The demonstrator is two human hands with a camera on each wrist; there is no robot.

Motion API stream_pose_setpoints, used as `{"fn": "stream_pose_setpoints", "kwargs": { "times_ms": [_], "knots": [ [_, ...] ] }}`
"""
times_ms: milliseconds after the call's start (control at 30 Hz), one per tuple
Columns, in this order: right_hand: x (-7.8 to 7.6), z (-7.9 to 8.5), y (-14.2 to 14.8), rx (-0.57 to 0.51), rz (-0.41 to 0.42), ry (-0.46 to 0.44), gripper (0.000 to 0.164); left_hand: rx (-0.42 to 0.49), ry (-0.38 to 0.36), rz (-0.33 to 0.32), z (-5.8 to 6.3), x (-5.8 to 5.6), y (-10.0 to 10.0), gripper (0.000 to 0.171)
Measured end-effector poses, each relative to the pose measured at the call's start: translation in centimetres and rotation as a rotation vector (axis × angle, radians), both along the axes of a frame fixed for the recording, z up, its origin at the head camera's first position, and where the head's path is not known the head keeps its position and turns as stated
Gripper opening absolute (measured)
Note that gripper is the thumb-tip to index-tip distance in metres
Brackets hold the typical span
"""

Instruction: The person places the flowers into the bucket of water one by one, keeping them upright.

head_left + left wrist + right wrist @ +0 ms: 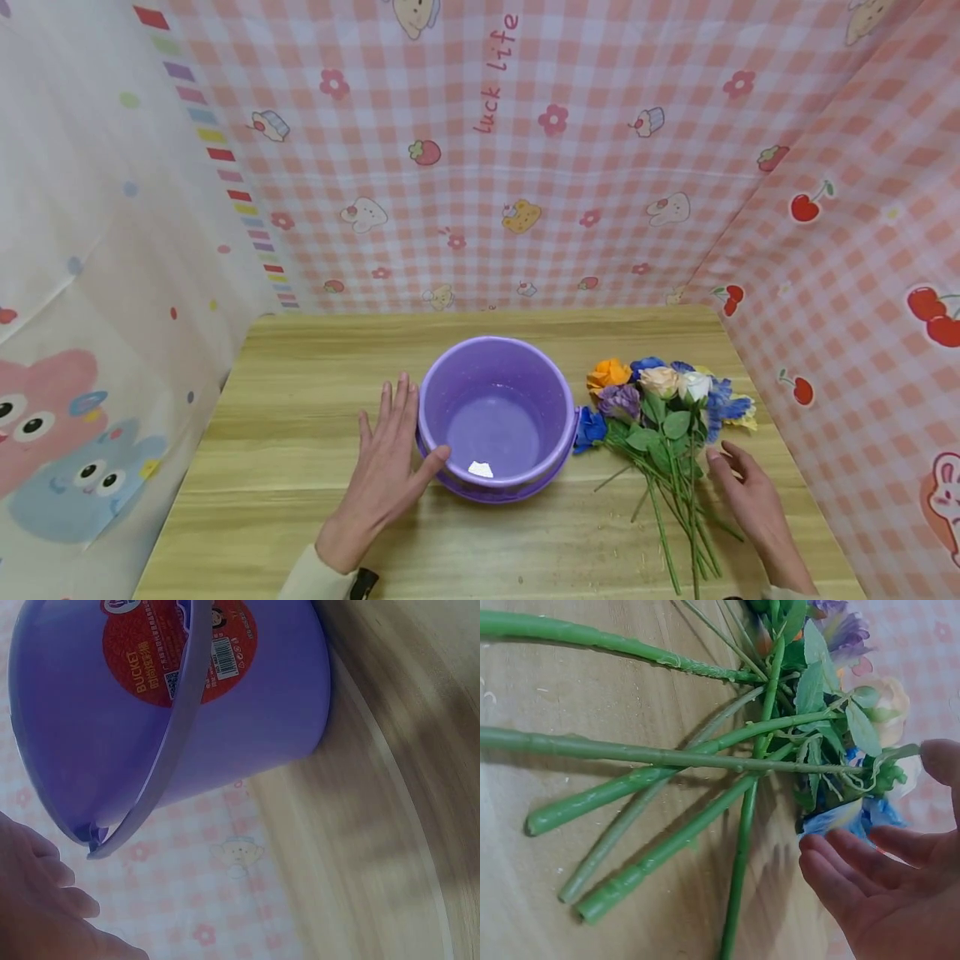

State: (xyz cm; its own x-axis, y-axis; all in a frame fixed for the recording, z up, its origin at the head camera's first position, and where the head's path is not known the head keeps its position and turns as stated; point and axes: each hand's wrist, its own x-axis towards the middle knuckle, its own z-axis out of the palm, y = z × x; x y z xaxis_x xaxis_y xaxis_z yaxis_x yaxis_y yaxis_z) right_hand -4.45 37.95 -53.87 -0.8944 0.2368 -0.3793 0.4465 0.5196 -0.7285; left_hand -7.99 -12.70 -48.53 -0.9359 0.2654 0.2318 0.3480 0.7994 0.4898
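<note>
A purple bucket (495,425) stands upright on the wooden table, its handle (169,742) lowered on the near side. My left hand (386,471) is beside the bucket's left side with straight fingers, the thumb right at the rim. A red round label (180,652) shows on the bucket's wall in the left wrist view. To the right lies a bunch of artificial flowers (660,383) in orange, blue, purple, cream and white, green stems (678,508) pointing toward me. Close to its right edge, my right hand (752,500) holds nothing, fingers loosely bent near the leaves (829,690).
The table (300,367) is wood-grained, with small bits scattered around the stems. Pink checked cloth (480,183) hangs behind it, cherry-printed cloth (847,333) to the right and a pale cartoon cloth (112,292) to the left. One blue flower (589,429) sits against the bucket's right side.
</note>
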Motion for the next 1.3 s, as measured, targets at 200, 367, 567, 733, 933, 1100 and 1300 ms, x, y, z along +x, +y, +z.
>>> {"fn": "stream_pose_setpoints", "kwargs": {
  "times_ms": [200, 367, 567, 733, 933, 1100, 1300],
  "knots": [
    [0.0, -0.8, 0.1, -0.078, -0.055, -0.022, 0.086, -0.005, -0.026, 0.007, 0.0, 0.0, 0.1, 0.095],
    [0.1, -1.2, 0.1, -0.085, -0.049, -0.029, 0.079, -0.011, -0.032, 0.018, -0.1, 0.0, 0.0, 0.095],
    [-0.1, -1.7, 0.1, -0.094, -0.022, -0.051, 0.077, -0.007, -0.040, 0.022, -0.3, -0.1, 0.1, 0.095],
    [-0.3, -2.1, -0.1, -0.086, 0.004, -0.043, 0.072, -0.009, -0.050, 0.021, -0.4, -0.1, 0.2, 0.096],
    [-0.4, -2.3, -0.3, -0.115, -0.006, -0.021, 0.063, -0.004, -0.056, 0.017, -0.5, -0.2, 0.4, 0.097],
    [-0.2, -2.4, -0.4, -0.254, -0.063, -0.012, 0.059, -0.009, -0.052, 0.020, -0.6, -0.2, 0.4, 0.096],
    [0.2, -2.1, -0.1, -0.336, -0.120, -0.016, 0.047, -0.017, -0.042, 0.016, -0.8, -0.1, 0.4, 0.096]
  ]
}}
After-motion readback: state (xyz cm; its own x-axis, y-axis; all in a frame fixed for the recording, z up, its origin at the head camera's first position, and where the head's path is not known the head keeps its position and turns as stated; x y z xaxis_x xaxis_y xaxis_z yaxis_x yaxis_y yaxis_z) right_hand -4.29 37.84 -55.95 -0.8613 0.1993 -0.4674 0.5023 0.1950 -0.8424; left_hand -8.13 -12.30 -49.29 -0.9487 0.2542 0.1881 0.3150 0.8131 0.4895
